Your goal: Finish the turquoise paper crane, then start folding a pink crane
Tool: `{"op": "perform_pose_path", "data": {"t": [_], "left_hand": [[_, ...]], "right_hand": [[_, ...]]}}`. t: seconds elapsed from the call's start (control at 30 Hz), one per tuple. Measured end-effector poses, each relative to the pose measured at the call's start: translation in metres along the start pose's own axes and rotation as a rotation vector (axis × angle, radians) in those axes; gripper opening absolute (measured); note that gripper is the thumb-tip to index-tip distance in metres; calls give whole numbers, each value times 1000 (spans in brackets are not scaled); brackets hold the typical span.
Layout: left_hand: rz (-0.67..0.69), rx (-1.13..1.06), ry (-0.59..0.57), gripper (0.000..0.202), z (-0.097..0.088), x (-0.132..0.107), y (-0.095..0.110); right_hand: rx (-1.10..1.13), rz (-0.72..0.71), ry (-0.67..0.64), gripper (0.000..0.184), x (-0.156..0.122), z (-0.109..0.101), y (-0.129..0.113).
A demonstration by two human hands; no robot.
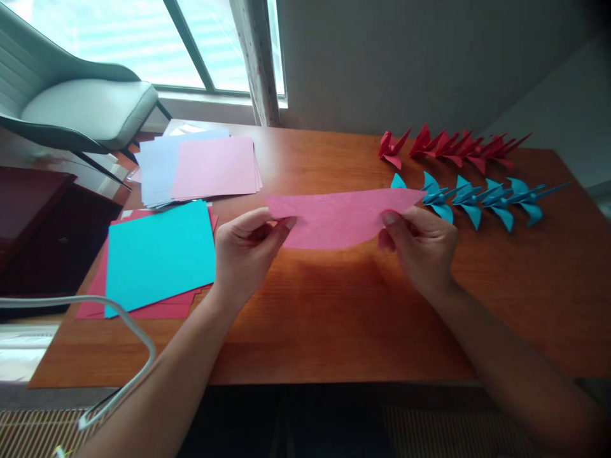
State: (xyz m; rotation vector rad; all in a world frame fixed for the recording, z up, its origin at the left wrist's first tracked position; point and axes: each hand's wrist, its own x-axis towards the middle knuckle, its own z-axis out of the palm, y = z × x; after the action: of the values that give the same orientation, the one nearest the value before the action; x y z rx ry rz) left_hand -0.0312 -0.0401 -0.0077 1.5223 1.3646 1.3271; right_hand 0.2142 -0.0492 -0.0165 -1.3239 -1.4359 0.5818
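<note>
The wooden table [334,305] fills most of my view, running from the window wall down to my lap. Beyond its far left corner stands a grey padded chair [90,108] under the window [143,38]. On the left of the table lies a turquoise sheet [160,254] on top of a few red sheets [143,310], and just behind it sits a fanned stack of pale paper [153,172] with a light pink sheet [214,166] uppermost. In the middle I hold the pink folded sheet [337,216] just above the wood, its long edge stretched between my hands and its lower edge bowing in a curve. My left hand [245,251] pinches its left end between thumb and fingertips. My right hand [420,245] pinches the sheet a little short of its right tip, thumb on top. The tip reaches toward a row of blue folded paper birds [482,200] lined up on the right of the table. A row of red folded paper birds [453,147] lies behind them, nearer the wall. A thin white cable [138,331] loops over the near left table edge beside my left forearm.
</note>
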Motion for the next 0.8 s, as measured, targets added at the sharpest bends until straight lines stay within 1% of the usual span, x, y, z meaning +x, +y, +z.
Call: {"op": "perform_pose_path", "data": {"t": [0.07, 0.13, 0.2, 0.27, 0.33, 0.47, 0.57, 0.63, 0.67, 0.73, 0.8], "left_hand": [[8, -62, -22, 9, 1, -1, 1], [25, -137, -48, 11, 2, -2, 1], [45, -176, -51, 12, 2, -2, 1], [67, -182, -48, 11, 2, -1, 0], [92, -189, -59, 11, 0, 1, -2], [142, -169, -118, 16, -4, 5, -3], [147, -111, -116, 13, -5, 6, -2], [131, -41, -83, 9, -6, 6, -1], [125, 5, -61, 13, -7, 6, 0], [118, 86, -33, 28, -7, 5, 1], [107, 97, -42, 35, -7, 4, 3]], "right_hand": [[150, 72, -81, 25, -1, 3, -1], [305, 105, -139, 18, -1, 6, 2], [415, 81, -145, 15, 0, 9, 6], [461, 36, -119, 11, 2, 10, 9], [451, 24, -110, 8, 5, 8, 11], [402, 2, -143, 6, 11, 2, 12], [362, -8, -137, 6, 14, -1, 14], [335, 46, -120, 7, 14, -2, 17], [330, 82, -110, 8, 13, -2, 19], [328, 155, -96, 12, 12, -1, 22], [327, 199, -90, 14, 11, -1, 23]]}}
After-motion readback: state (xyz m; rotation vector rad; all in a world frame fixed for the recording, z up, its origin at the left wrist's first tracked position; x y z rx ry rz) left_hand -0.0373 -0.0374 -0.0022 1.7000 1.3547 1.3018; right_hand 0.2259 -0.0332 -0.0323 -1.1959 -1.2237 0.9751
